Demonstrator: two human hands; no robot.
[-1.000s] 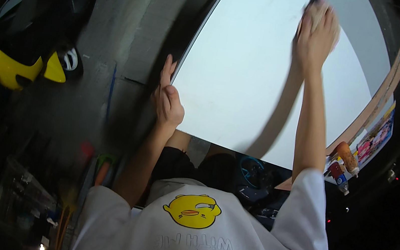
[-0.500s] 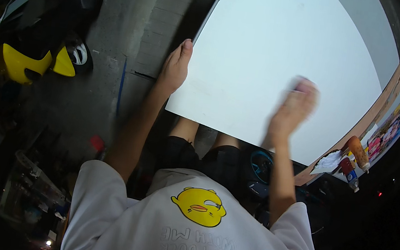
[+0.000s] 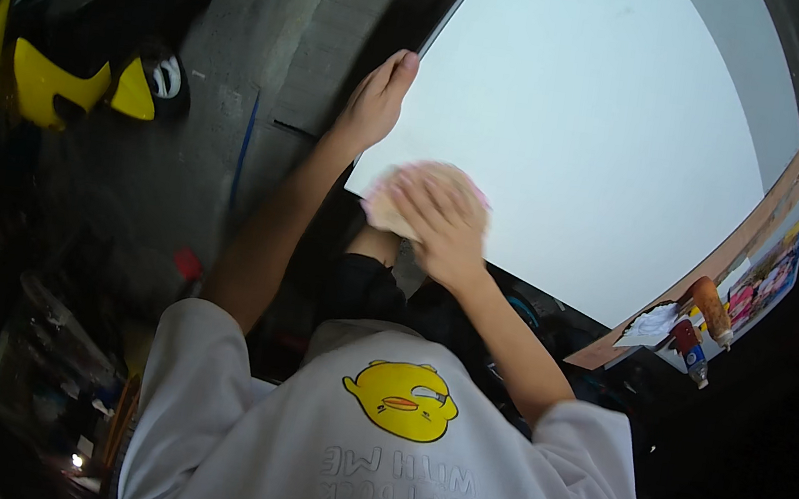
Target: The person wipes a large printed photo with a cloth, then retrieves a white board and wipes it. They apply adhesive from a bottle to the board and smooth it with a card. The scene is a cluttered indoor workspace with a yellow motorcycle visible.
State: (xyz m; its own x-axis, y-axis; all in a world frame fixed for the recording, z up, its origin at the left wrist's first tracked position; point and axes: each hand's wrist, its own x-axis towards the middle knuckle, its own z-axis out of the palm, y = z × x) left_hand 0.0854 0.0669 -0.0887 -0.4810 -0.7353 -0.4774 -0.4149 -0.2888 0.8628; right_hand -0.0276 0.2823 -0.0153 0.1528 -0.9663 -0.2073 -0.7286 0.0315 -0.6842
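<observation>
In the head view, we saw our right hand (image 3: 447, 231) holding a pale pinkish cloth (image 3: 475, 191), its fingers laid out slightly apart over it, at the near left corner of a white panel (image 3: 585, 143). The panel spread ahead of us, over our legs. Our left hand (image 3: 379, 100) lay along its left edge, fingers close together; we could not tell whether they curled underneath.

We judged the panel stiff, flat and perhaps slick, awkward for its breadth, best held by opposite edges; its weight we could not judge. The cloth looked soft and light, easily kept under a flat palm, though apt to bunch or slip over the corner.

The panel's middle was bare, giving open room for a sweeping hand. Along the right ran a brown strip (image 3: 768, 207), with an orange-brown bottle (image 3: 711, 311) near its lower end. Grey floor (image 3: 214, 124) lay beyond the left edge.
</observation>
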